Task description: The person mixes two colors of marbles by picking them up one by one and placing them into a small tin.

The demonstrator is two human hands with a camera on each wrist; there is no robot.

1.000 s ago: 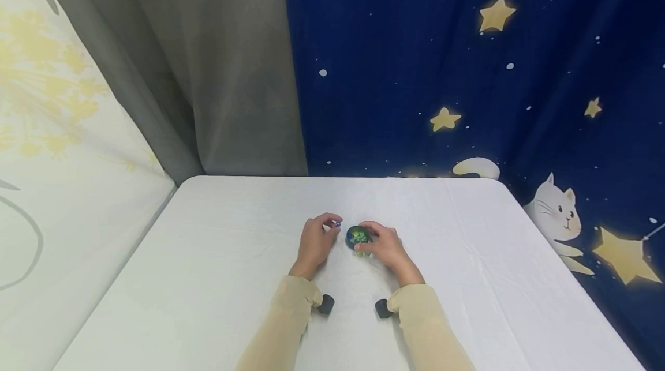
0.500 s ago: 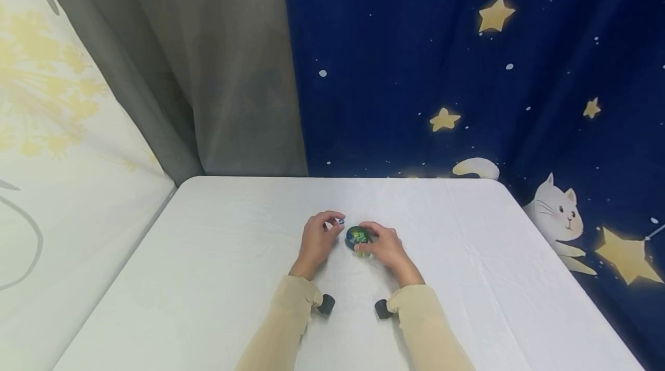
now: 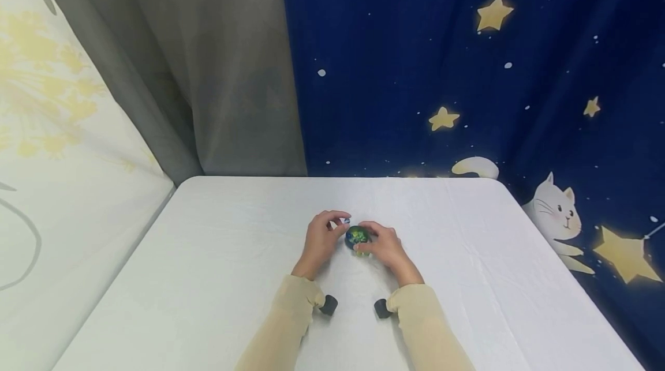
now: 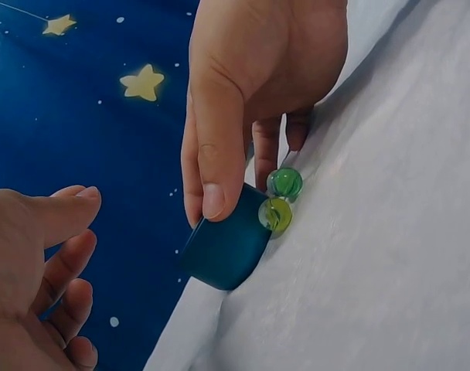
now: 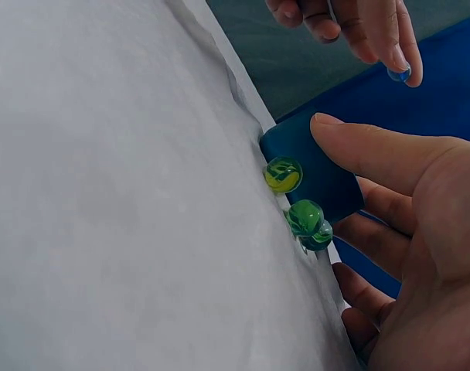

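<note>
My left hand [image 3: 320,238] pinches a small blue glass marble [image 5: 400,73] between thumb and fingertips, just above and left of a small dark teal cup [image 4: 226,251]. In the left wrist view the fingers hide that marble. My right hand [image 3: 387,246] grips the cup by its rim, thumb on the near side, as it stands on the table. Green and blue marbles show inside the cup from the head view. Beside its base, under the right hand, lie a yellow-green marble [image 5: 284,175], a green marble [image 5: 304,217] and another greenish marble [image 5: 319,236] partly behind it.
A white cloth covers the table [image 3: 218,255]. Behind its far edge hang a grey curtain [image 3: 244,71] and a dark blue curtain [image 3: 384,71] printed with stars and a cat. Both wrists wear a black camera block [image 3: 329,305].
My left hand has moved a little to the right and slightly away from me, bringing the blue marble closer to the cup. The right hand and cup have stayed in place.
</note>
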